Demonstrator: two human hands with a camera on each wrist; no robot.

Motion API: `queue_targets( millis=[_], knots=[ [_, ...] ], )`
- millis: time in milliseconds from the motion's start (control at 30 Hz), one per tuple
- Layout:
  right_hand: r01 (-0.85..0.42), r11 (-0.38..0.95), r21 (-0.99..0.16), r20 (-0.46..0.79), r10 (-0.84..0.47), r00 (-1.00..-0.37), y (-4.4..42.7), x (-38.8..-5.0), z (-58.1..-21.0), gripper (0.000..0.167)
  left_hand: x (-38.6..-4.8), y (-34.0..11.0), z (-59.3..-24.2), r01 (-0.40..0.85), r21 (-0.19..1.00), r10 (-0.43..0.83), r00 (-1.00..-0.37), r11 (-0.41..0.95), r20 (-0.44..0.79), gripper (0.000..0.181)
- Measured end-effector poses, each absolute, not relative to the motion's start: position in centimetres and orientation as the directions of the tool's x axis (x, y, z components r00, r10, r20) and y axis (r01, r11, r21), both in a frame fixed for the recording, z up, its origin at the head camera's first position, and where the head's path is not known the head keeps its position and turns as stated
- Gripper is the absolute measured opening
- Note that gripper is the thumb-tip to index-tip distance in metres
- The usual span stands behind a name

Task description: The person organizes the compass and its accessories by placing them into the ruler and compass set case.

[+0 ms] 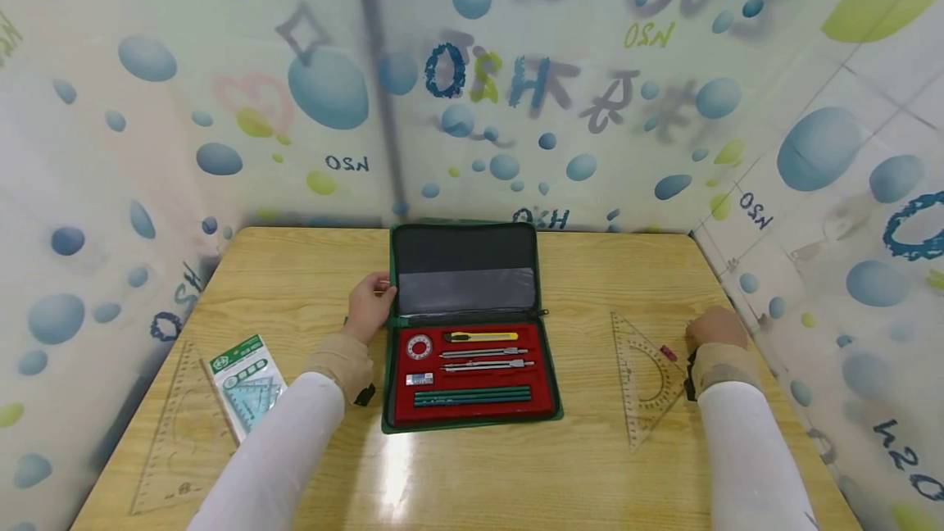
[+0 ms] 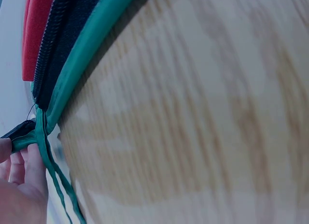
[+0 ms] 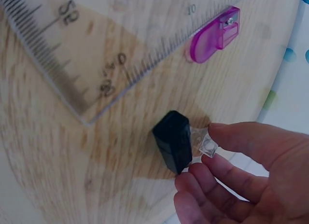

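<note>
An open zip case [image 1: 465, 424] with a green edge lies mid-table. Its red tray holds a yellow craft knife [image 1: 481, 338], two metal compasses [image 1: 487, 365], dark green pencils [image 1: 472, 396], an eraser [image 1: 419, 379] and a round white protractor [image 1: 419, 347]. My left hand [image 1: 369, 307] pinches the green edge of the lid at its left side; the left wrist view shows the thumb and fingers on it. At the right, my right hand [image 3: 246, 171] pinches a small clear plastic piece [image 3: 207, 146] beside a small black block [image 3: 174, 142]. Whether these two are joined I cannot tell.
A clear set square [image 1: 630, 383] and a pink pencil sharpener [image 3: 215, 35] lie left of my right hand. On the left are a packet of rulers [image 1: 247, 383] and a larger clear set square [image 1: 165, 449]. Patterned walls [image 1: 457, 187] border the wooden table [image 1: 575, 482].
</note>
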State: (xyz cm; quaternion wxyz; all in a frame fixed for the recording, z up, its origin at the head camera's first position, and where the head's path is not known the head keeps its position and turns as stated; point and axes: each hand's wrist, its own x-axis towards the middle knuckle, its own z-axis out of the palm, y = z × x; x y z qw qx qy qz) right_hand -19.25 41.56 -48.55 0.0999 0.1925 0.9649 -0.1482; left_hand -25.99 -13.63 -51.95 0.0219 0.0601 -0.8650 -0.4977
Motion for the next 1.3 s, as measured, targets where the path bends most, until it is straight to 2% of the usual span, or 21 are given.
queue_targets(
  millis=[200,467,833,1167,1300],
  knots=[
    [0.389,0.891,-0.234,-0.24,0.335,-0.911,41.2,-19.3,-48.3,0.028,-26.1,-13.8,-52.1,-0.074,0.862,-0.129,-0.992,0.501,-0.01,0.034],
    [0.384,0.896,-0.224,-0.23,0.334,-0.914,40.9,-19.3,-48.0,0.04,-26.2,-13.9,-52.2,-0.064,0.863,-0.124,-0.992,0.501,-0.002,0.033],
    [0.381,0.889,-0.255,-0.207,0.335,-0.919,40.9,-19.4,-48.3,0.03,-26.3,-14.0,-52.2,-0.077,0.865,-0.128,-0.992,0.495,-0.015,0.033],
    [0.397,0.882,-0.256,-0.213,0.349,-0.913,41.2,-19.5,-48.8,0.03,-26.2,-13.8,-52.2,-0.077,0.861,-0.129,-0.992,0.502,-0.014,0.033],
    [0.336,0.91,-0.243,-0.145,0.308,-0.94,41.3,-19.8,-49.2,0.033,-26.2,-13.8,-52.3,-0.082,0.864,-0.127,-0.992,0.497,-0.021,0.033]
  ],
)
